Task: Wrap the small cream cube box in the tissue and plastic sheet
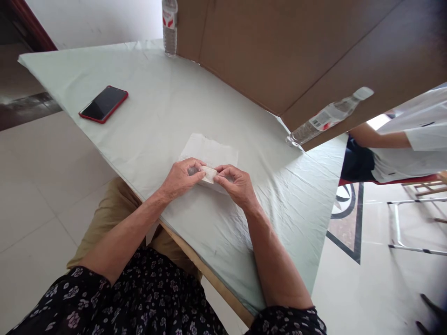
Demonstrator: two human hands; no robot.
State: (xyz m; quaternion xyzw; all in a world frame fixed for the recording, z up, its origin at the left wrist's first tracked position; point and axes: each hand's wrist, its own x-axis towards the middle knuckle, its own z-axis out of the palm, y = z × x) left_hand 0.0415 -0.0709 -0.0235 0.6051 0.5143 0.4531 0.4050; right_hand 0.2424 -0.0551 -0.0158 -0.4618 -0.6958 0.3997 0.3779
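Observation:
A small off-white flat piece (209, 175) is pinched between my two hands, and I cannot make out what it is made of. My left hand (185, 177) grips its left end with thumb and fingertips. At the other end, my right hand (235, 182) holds it with thumb and forefinger. Beneath and just beyond the hands, a thin white sheet (209, 150) like tissue paper lies on the tablecloth. My hands and the piece cover its near part.
Pale green cloth (146, 139) covers the table. A phone with a red case (104, 104) lies at left. Brown cardboard panels (265, 51) stand behind, with one water bottle (170, 30) at the far end and another bottle (328, 118) at right. A person in white (394, 144) sits beyond.

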